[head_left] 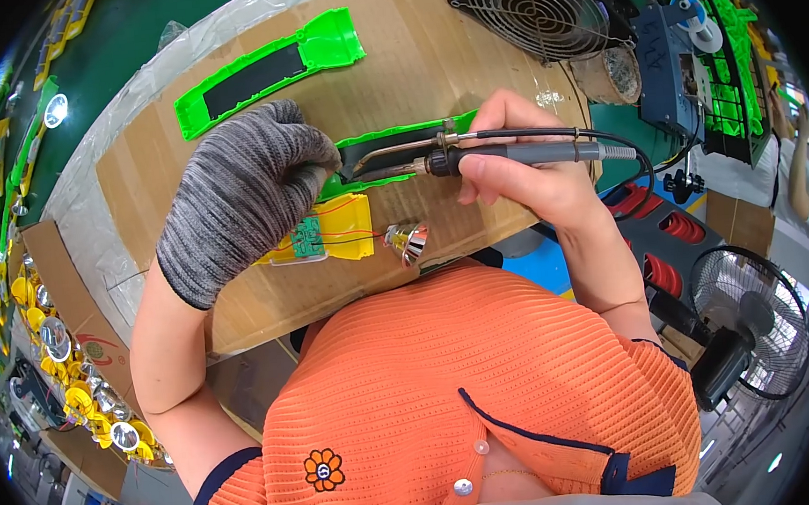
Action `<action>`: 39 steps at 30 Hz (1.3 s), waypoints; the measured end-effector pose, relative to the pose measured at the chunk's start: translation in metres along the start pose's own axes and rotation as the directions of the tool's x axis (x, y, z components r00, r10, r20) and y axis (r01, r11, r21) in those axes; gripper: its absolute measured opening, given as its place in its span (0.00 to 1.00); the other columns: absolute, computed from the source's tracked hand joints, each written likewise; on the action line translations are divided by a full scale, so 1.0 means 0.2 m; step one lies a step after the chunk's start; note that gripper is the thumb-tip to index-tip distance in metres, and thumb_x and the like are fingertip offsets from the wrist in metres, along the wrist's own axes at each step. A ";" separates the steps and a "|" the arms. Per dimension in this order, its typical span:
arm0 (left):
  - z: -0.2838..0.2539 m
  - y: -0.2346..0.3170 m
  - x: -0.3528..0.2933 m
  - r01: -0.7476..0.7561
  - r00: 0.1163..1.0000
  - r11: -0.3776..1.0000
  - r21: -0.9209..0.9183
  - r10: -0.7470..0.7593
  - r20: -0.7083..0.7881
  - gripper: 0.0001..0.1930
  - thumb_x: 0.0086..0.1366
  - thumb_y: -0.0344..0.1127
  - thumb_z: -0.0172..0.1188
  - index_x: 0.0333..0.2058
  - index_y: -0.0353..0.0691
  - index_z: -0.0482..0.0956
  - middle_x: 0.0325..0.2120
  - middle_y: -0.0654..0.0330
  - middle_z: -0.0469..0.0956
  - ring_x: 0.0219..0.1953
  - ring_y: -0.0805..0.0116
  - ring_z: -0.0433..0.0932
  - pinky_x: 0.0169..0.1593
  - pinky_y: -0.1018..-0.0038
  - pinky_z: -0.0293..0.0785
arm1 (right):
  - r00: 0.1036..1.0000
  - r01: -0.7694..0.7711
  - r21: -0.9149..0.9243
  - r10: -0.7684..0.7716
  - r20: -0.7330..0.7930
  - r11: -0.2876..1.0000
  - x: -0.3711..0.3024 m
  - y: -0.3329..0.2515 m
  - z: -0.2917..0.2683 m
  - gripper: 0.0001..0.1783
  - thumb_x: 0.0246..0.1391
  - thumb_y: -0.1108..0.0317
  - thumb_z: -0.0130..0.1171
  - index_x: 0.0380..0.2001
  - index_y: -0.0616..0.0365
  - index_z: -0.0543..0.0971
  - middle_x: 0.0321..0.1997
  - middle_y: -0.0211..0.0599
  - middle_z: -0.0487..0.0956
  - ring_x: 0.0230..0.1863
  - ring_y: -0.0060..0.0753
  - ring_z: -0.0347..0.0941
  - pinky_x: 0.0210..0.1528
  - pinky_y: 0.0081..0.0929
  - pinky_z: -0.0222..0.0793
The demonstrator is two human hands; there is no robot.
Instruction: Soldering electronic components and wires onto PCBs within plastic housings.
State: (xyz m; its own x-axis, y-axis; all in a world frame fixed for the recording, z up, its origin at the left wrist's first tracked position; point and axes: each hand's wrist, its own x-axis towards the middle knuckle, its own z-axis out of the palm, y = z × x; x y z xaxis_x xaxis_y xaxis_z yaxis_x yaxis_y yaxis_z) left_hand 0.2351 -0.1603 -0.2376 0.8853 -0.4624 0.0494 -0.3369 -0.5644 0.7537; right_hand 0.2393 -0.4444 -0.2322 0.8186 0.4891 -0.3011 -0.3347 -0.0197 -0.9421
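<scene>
My right hand [524, 155] is closed around the grey handle of a soldering iron [501, 157] with a thin metal feed tube along its top. The iron's tip points left into a green plastic housing [390, 180] with a black inside. Covered by a grey knit glove, my left hand [250, 184] is closed, its fingertips at the left end of that housing and close to the iron's tip. Whatever those fingertips pinch is hidden. Just below lies a yellow housing [351, 226] with a green circuit board [308, 238], wired to a silver reflector [408, 243].
Another green housing [270, 72] lies farther back on the cardboard [408, 27]. A black fan [537, 4], a round pot [606, 75] and a blue-grey solder feeder [668, 70] stand at the right. Yellow lamp parts [82, 397] fill a box at left. A mesh-guarded fan [751, 317] is lower right.
</scene>
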 end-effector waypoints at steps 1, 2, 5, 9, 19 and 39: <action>0.00 0.00 0.00 0.003 1.000 1.000 0.005 -0.003 0.003 0.07 0.50 0.20 0.65 0.29 0.37 0.84 0.20 0.59 0.71 0.23 0.66 0.72 0.28 0.73 0.68 | 1.000 0.000 0.000 0.000 -0.001 1.000 0.00 0.00 0.00 0.10 0.54 0.74 0.64 0.32 0.60 0.72 0.28 0.32 0.78 0.26 0.20 0.76 0.29 0.20 0.74; 0.00 0.00 0.00 0.006 1.000 1.000 0.022 -0.006 0.007 0.07 0.50 0.20 0.65 0.29 0.37 0.84 0.20 0.59 0.71 0.23 0.66 0.72 0.28 0.72 0.68 | 1.000 -0.001 -0.004 0.001 -0.006 1.000 0.00 0.00 0.01 0.10 0.54 0.73 0.65 0.32 0.60 0.72 0.28 0.31 0.78 0.26 0.19 0.76 0.29 0.20 0.73; 0.00 0.00 0.00 0.008 1.000 1.000 0.019 -0.008 0.006 0.07 0.50 0.21 0.66 0.29 0.37 0.84 0.20 0.59 0.71 0.24 0.65 0.72 0.29 0.72 0.69 | 1.000 -0.002 -0.002 0.002 -0.014 1.000 0.00 0.00 0.01 0.09 0.54 0.73 0.65 0.31 0.60 0.72 0.28 0.31 0.79 0.26 0.20 0.76 0.28 0.19 0.72; -0.01 0.02 0.00 -0.001 1.000 1.000 0.020 0.002 -0.006 0.07 0.50 0.21 0.66 0.29 0.38 0.84 0.20 0.59 0.71 0.24 0.65 0.73 0.29 0.72 0.69 | 1.000 -0.002 -0.004 0.002 -0.014 1.000 0.00 0.00 0.01 0.09 0.54 0.73 0.65 0.31 0.60 0.72 0.28 0.32 0.79 0.27 0.20 0.77 0.28 0.20 0.73; 0.00 0.01 0.00 0.007 1.000 1.000 0.023 -0.007 -0.006 0.06 0.51 0.22 0.66 0.30 0.38 0.84 0.21 0.59 0.72 0.25 0.64 0.74 0.30 0.72 0.70 | 0.999 0.037 -0.005 -0.038 -0.028 0.999 -0.01 0.02 0.00 0.08 0.54 0.74 0.61 0.33 0.62 0.71 0.23 0.36 0.77 0.23 0.25 0.76 0.29 0.23 0.73; -0.01 0.02 0.00 0.029 1.000 1.000 0.002 -0.029 0.013 0.06 0.51 0.22 0.66 0.30 0.36 0.84 0.22 0.56 0.74 0.27 0.61 0.76 0.32 0.70 0.72 | 0.951 0.299 0.211 -0.271 -0.150 0.931 -0.07 0.09 -0.10 0.08 0.57 0.75 0.56 0.37 0.62 0.68 0.22 0.37 0.72 0.22 0.29 0.71 0.28 0.29 0.72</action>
State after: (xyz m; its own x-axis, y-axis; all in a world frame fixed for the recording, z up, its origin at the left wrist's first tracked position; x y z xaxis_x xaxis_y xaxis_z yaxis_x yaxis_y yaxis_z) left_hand 0.2343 -0.1614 -0.2344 0.8903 -0.4550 0.0192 -0.3120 -0.5788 0.7534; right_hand 0.2313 -0.4685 -0.2472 0.9391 0.3395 -0.0529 -0.1653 0.3114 -0.9358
